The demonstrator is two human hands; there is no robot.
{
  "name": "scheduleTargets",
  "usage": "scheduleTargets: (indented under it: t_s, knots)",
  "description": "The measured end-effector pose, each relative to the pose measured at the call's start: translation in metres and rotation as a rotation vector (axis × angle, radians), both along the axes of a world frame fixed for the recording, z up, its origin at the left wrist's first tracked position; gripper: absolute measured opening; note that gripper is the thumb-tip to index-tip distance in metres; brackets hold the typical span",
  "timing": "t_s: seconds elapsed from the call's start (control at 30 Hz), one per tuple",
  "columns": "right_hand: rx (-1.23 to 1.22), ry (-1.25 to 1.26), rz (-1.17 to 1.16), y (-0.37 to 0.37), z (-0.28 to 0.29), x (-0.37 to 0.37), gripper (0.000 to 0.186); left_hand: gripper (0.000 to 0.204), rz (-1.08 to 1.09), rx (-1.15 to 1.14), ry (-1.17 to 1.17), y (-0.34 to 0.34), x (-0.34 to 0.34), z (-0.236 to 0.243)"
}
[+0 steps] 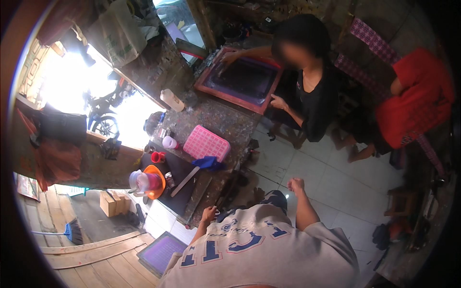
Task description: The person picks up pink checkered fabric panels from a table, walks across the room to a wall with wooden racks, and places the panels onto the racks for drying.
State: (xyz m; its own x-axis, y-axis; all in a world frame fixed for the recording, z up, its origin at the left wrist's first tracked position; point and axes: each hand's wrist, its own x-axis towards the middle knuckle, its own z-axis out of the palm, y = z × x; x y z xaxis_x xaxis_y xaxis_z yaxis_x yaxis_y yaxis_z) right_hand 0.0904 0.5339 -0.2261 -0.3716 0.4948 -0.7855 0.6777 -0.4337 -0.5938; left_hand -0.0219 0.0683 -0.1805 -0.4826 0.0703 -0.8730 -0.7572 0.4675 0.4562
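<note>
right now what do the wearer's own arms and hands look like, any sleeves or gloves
Both forearms come up from the lower edge bare, with no gloves, watch or bands that can be made out. The left hand and right hand are uncovered. Short sleeves of a light grey T-shirt with large blue block lettering outlined in white end above the elbows.

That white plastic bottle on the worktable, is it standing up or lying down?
Lying down. The white bottle rests on its side on the paint-speckled worktable, its length running along the surface, left of the red-framed screen.
</note>
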Motion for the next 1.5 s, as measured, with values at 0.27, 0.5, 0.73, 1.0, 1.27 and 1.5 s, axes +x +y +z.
scheduleTargets:
  t_s: [0.27, 0.5, 0.73, 1.0, 1.27, 1.5]
  knots:
    - [-0.199, -0.230, 0.042, -0.035, -0.022, 0.068, 0.013, 0.031, -0.108, -0.064, 0.151, -0.037, 0.032, -0.022]
    - [-0.104, -0.162, 0.037, -0.018, -0.018, 0.054, 0.013, 0.026, 0.123, 0.041, -0.015, 0.010, 0.014, -0.014]
    - [0.053, -0.020, 0.068, -0.008, 0.011, 0.024, 0.012, 0.029, 0.114, 0.145, 0.047, 0.008, -0.014, -0.001]
    - [0.035, -0.211, 0.079, -0.077, 0.014, 0.037, 0.016, 0.027, 0.323, 0.155, -0.023, -0.073, 0.006, -0.042]
    - [-0.004, -0.173, 0.211, -0.150, 0.027, 0.040, 0.014, 0.029, 0.368, 0.000, -0.085, -0.158, 0.069, -0.077]
    - [0.019, -0.259, 0.207, -0.172, 0.028, 0.059, 0.016, 0.029, 0.484, 0.069, -0.154, -0.198, 0.070, -0.090]
